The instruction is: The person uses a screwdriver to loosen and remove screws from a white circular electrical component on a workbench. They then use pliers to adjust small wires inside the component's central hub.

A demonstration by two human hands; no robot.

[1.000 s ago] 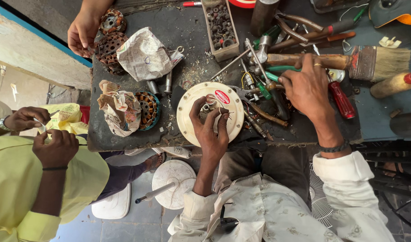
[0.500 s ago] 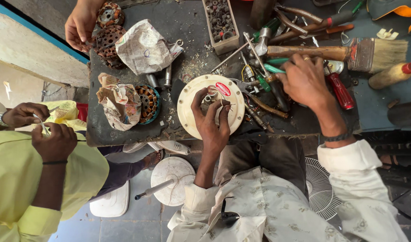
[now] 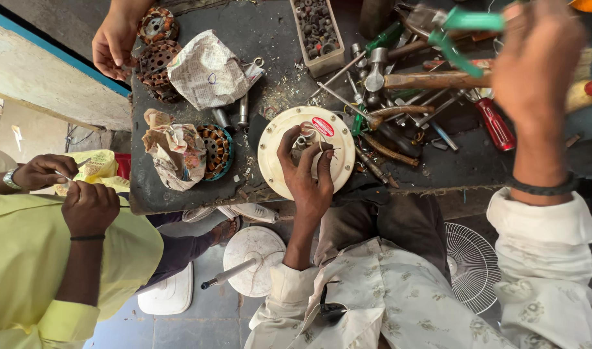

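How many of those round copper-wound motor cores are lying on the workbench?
3: two stacked at the far left corner by another person's hand, one half-wrapped in newspaper. More may be hidden under paper.

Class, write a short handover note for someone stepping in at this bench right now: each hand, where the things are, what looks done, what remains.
Left hand: fingers on the hub of the round cream motor cover, which lies flat at the dark bench's near edge.
Right hand: raised above the tool pile, gripping green-handled pliers, blurred.
Hammer and red-handled screwdriver lie to the right of the cover.
Done: cover is on the bench, tool in hand.
Left: pliers not yet at the hub.
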